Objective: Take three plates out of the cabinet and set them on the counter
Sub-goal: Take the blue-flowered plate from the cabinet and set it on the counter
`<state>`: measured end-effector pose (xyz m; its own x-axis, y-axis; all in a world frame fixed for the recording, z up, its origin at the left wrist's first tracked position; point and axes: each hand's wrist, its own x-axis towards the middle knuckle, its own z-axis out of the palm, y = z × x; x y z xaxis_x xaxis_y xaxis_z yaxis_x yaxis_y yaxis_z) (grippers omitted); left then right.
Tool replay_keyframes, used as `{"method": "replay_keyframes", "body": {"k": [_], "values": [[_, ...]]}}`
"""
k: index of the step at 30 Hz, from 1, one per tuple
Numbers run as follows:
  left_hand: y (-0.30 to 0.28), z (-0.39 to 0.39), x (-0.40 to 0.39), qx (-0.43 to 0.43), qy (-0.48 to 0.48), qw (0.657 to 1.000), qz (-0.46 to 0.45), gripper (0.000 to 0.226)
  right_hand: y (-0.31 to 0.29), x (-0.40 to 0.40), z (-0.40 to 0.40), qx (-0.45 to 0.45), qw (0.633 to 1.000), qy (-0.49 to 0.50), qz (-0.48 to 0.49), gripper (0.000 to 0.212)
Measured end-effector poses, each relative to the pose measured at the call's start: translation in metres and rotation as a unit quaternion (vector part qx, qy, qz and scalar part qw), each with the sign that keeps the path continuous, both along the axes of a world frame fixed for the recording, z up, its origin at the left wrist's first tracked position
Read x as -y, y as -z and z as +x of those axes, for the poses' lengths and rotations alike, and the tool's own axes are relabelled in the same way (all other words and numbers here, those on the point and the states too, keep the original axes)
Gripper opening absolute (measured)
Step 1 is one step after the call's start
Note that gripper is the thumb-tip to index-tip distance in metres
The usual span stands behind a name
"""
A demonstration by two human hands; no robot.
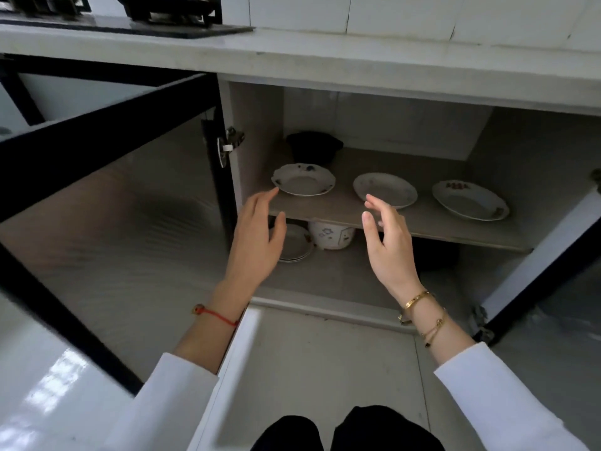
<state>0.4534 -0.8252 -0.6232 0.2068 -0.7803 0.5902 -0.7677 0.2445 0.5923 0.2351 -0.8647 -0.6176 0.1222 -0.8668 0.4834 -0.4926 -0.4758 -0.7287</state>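
Three white plates lie side by side on the cabinet shelf (341, 209): a scalloped left plate (303, 179), a middle plate (388, 187) and a right plate (470, 200) with a reddish pattern. My left hand (257, 236) is open in front of the shelf, its fingertips just short of the left plate. My right hand (388, 242) is open too, fingers spread, in front of the middle plate and covering its near rim. Neither hand holds anything. The white counter (325, 50) runs above the cabinet.
Both cabinet doors stand open, the left door (107, 203) and the right door (553, 255). A black pot (313, 146) sits behind the left plate. Below the shelf are a stack of plates (296, 244) and a white pot (331, 236). A gas stove (156, 14) occupies the counter's left.
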Motion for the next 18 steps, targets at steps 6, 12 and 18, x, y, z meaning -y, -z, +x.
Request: {"method": "replay_keyframes", "body": {"k": [6,12,18], "values": [[0.015,0.006,0.086,-0.061,-0.033,0.995,0.071,0.045,0.010,0.093,0.004,0.006,0.999,0.008,0.052,0.039],[0.018,0.024,0.170,-0.127,-0.082,0.967,0.204,0.042,0.010,0.195,0.029,-0.023,0.988,0.010,0.153,0.039],[0.029,0.040,0.224,-0.074,-0.041,0.968,0.235,0.028,0.030,0.270,0.054,-0.086,0.972,0.000,0.217,0.038]]}}
